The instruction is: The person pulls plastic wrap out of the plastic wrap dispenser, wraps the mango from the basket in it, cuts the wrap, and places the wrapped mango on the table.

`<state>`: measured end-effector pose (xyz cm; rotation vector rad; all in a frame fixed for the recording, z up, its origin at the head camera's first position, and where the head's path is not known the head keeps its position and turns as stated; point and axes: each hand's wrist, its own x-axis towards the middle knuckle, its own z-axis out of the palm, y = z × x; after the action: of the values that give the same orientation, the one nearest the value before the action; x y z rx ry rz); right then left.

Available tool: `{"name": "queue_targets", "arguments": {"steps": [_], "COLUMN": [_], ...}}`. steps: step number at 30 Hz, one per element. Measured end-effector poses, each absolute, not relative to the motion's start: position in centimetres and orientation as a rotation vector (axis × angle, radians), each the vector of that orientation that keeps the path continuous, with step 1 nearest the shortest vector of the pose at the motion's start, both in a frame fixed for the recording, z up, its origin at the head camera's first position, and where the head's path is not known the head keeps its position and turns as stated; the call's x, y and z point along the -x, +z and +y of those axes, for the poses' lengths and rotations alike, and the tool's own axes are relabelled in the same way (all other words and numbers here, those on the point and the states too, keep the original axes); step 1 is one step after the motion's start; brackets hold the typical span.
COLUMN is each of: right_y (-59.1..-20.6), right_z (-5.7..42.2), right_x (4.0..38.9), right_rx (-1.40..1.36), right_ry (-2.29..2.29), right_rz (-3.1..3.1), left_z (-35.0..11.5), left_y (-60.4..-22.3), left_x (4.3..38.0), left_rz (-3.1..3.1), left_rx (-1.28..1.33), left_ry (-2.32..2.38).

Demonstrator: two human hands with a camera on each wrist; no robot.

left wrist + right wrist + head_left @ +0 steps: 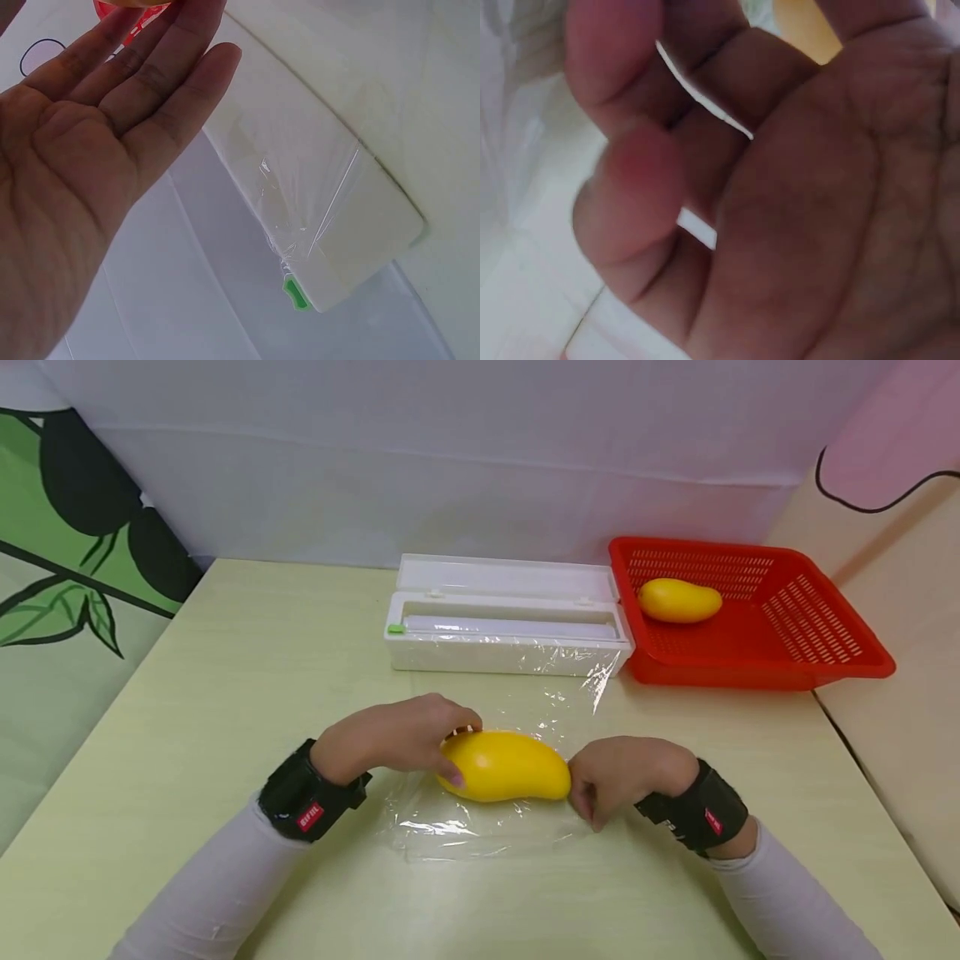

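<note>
A yellow mango (517,766) lies on a sheet of clear plastic wrap (450,835), which runs out from the white wrap dispenser (495,656). At its left end my left hand (405,735) grips the mango, thumb in front and fingers behind. My right hand (622,777) is at the mango's right tip, its fingers bent down toward the wrap. The right wrist view shows these curled fingers (630,195) close up; whether they pinch the film is hidden. In the left wrist view, only a sliver of the mango appears above the fingertips.
The dispenser's lid (506,578) stands raised at the back, and a green slider (396,628) sits at its left end. Right of it, a red basket (750,675) holds a second mango (678,602). A pale wall (450,485) rises behind the table.
</note>
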<state>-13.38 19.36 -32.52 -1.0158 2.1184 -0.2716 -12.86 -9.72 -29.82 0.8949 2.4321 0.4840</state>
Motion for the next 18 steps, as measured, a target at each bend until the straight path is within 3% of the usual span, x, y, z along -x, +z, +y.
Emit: {"name": "queue_targets", "arguments": {"steps": [18], "right_y": [-30.5], "right_z": [21.3], "right_x": [14.7], "right_rx": [1.287], "right_ry": [-0.729], "right_rz": [1.911], "left_z": [-10.0], "left_y": [-30.1], "left_x": [13.1], "left_rz": [2.43], "left_rx": [-0.971], "left_ry": [0.504]}}
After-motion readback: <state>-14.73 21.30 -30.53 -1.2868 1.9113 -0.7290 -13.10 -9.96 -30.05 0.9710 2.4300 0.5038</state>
